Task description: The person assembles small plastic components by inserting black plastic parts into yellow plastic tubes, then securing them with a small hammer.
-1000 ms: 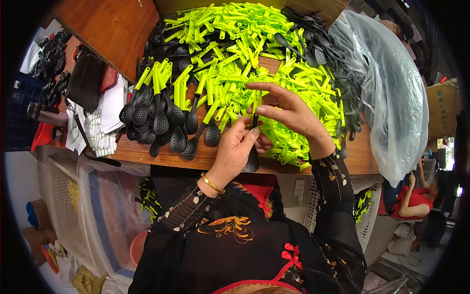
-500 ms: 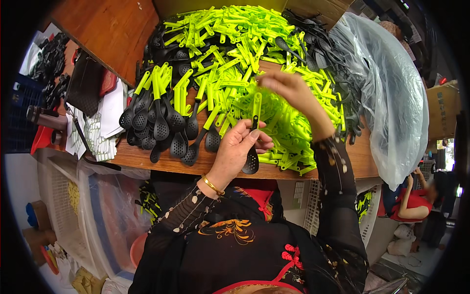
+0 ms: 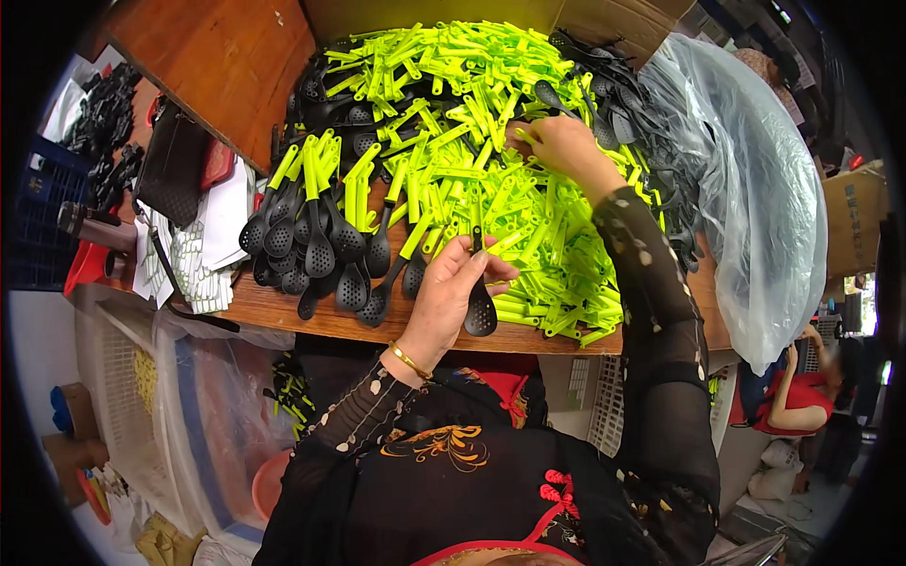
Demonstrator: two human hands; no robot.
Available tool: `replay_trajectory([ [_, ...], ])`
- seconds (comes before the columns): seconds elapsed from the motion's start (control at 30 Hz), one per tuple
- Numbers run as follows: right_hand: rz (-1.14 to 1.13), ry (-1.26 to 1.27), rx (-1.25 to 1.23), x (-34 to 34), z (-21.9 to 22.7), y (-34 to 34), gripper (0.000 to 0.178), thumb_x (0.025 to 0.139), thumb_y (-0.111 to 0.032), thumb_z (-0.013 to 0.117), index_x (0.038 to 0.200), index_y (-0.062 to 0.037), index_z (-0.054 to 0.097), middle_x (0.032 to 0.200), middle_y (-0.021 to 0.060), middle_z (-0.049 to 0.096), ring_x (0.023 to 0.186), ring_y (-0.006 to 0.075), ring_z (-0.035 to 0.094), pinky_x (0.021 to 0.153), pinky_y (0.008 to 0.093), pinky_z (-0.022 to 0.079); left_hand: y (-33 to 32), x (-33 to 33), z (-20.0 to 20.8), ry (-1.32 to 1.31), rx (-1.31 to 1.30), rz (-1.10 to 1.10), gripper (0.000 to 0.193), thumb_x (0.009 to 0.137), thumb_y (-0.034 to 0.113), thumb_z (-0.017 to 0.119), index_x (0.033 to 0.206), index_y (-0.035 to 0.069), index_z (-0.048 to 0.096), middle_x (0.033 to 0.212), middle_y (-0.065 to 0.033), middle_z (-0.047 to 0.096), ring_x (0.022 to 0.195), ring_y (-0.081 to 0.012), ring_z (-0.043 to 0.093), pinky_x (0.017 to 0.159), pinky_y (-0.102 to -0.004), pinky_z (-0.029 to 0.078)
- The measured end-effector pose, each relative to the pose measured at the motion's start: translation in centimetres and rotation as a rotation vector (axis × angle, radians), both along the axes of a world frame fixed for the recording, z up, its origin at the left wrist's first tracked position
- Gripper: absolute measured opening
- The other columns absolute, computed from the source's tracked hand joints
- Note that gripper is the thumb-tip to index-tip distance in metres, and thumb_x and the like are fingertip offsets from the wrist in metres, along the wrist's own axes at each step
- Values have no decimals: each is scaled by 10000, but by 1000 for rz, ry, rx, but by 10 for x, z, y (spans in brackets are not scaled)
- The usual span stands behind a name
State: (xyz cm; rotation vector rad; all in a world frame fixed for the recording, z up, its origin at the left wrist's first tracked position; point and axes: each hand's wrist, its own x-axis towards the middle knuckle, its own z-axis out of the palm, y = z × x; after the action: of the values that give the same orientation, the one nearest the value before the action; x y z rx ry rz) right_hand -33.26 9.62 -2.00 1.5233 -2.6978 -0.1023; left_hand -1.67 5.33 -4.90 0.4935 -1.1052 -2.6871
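Observation:
My left hand [image 3: 453, 288] holds a black slotted spoon [image 3: 480, 313] upright between thumb and fingers, its perforated bowl hanging down near the table's front edge. The spoon's dark stem pokes up above my fingers; whether the green behind it is attached cannot be made out. My right hand [image 3: 564, 149] is at the far right part of a heap of lime-green plastic handle pieces [image 3: 528, 222], its fingers pinched at a green piece and partly hidden. Left of my left hand lie several slotted spoons with green handles [image 3: 319, 250], bowls toward me.
Loose black spoon heads [image 3: 618, 104] are piled at the back right beside a clear plastic sheet [image 3: 746, 189]. A wooden board [image 3: 217, 75] and cardboard [image 3: 434, 14] bound the heap. White papers [image 3: 222, 222] and a dark pouch [image 3: 170, 160] lie left. Another person [image 3: 797, 396] is at far right.
My right hand has moved from just above the held spoon to farther into the green heap. My left hand keeps the spoon in nearly the same place, a little lower.

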Motion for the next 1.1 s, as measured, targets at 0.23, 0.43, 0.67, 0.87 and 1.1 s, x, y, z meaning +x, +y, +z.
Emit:
replay_trajectory([
  [0.23, 48, -1340, -651, 65, 53, 40, 703, 939, -70, 771, 1556, -51, 434, 890, 34, 658, 804, 129, 693, 745, 271, 580, -2, -13, -1, 92, -12, 54, 279, 1110, 115, 514, 1367, 6, 528, 1180, -165, 693, 1133, -276, 698, 1010, -395, 567],
  [0.43, 230, -1187, -645, 124, 50, 49, 478, 952, -82, 766, 1413, -80, 637, 1071, 22, 724, 977, 109, 679, 879, 291, 560, 0, -17, 10, 169, -54, -11, 289, 1114, 120, 501, 1378, 2, 514, 1211, -180, 702, 1142, -253, 697, 1026, -387, 557],
  [0.67, 345, -846, -584, 135, 46, 52, 490, 937, -105, 774, 1414, -143, 667, 1109, 3, 682, 1016, 125, 629, 851, 292, 537, 6, -9, 1, 154, -122, 2, 280, 1123, 130, 494, 1365, -2, 546, 1146, -99, 746, 1042, -146, 716, 915, -284, 553],
  [0.87, 315, -779, -532, 140, 46, 53, 492, 934, -97, 769, 1412, -159, 671, 1099, 17, 671, 1014, 147, 622, 866, 283, 542, 11, -6, 1, 52, -85, 30, 350, 1116, 292, 554, 1334, 20, 589, 1120, -117, 744, 1018, -188, 728, 893, -297, 555],
  [1.1, 94, -1444, -707, 157, 32, 50, 471, 987, -42, 704, 1443, -38, 583, 1113, 66, 721, 1053, 139, 700, 916, 290, 563, 9, -4, 7, 58, -264, 124, 326, 1121, 265, 547, 1283, -9, 620, 1065, -76, 750, 939, -132, 731, 851, -270, 582],
])
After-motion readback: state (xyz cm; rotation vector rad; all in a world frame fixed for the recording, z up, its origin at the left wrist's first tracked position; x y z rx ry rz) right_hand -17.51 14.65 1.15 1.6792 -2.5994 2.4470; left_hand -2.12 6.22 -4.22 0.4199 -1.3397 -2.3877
